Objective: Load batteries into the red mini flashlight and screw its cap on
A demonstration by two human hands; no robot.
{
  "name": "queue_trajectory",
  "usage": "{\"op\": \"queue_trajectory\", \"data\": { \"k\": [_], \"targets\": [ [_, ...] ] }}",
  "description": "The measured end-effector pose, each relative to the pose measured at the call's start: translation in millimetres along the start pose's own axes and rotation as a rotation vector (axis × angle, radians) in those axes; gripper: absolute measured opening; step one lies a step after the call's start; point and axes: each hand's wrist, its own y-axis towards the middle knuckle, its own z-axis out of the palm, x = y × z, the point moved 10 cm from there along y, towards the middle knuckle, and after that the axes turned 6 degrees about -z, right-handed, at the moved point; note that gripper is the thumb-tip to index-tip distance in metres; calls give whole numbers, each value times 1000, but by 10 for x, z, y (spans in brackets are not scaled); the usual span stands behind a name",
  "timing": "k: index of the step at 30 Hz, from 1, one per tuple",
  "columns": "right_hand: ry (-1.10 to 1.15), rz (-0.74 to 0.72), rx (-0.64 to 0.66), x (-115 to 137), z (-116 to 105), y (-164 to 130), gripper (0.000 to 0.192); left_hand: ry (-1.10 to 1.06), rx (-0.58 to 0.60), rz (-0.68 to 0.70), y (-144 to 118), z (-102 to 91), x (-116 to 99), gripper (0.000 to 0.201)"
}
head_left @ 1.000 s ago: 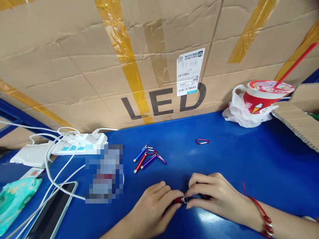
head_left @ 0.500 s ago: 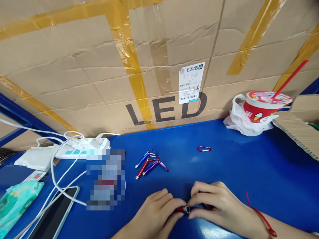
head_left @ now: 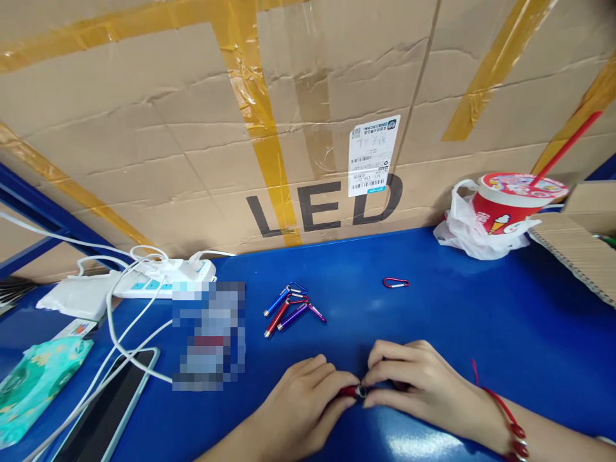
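- A person's two bare hands meet low in the middle of the view, resting on a glossy blue desk (head_left: 481, 321).
- Between them is a small red torch (head_left: 350, 390), a slim metal tube lying roughly level, with a silver ring at its right end.
- Only a short stretch of the red tube and the silver ring can be seen; the rest is hidden under the hands.
- The left hand (head_left: 298, 410) comes in from the near edge, its fingers curled around the red tube and closed on it.
- The right hand (head_left: 414, 385) comes in from the right, its fingertips pinched together at the silver ring, touching the left hand's fingertips.
- A red cord bracelet (head_left: 507, 420) with red beads sits on the right wrist.
- Just beyond the hands lies a little cluster of similar torches (head_left: 291, 308), blue, red and purple, fanned out and joined at their clips.
- Farther right, on its own, lies a red clip (head_left: 396, 282).
- At the far right stands a red paper cup (head_left: 510, 202) with a red straw, sitting in a white plastic bag.
- At the left are a white power strip (head_left: 158, 279) with white cables, a phone (head_left: 108, 410) lying flat, and a green packet (head_left: 36, 385).
- A blurred-out patch covers something between the cables and the torches.
- A large cardboard box (head_left: 168, 160) with yellow tape, a white label and the letters LED fills the far side.
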Motion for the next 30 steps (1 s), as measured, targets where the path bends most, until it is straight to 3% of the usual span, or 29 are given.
{"op": "queue_trajectory", "data": {
  "k": [21,30],
  "targets": [
    [-19,0,10,-8,2,5,28,-1,1,4,2,2,-5,18],
    [-11,30,12,-8,-17,9,36,51,-81,74,20,-53,-62,19]
  ]
}}
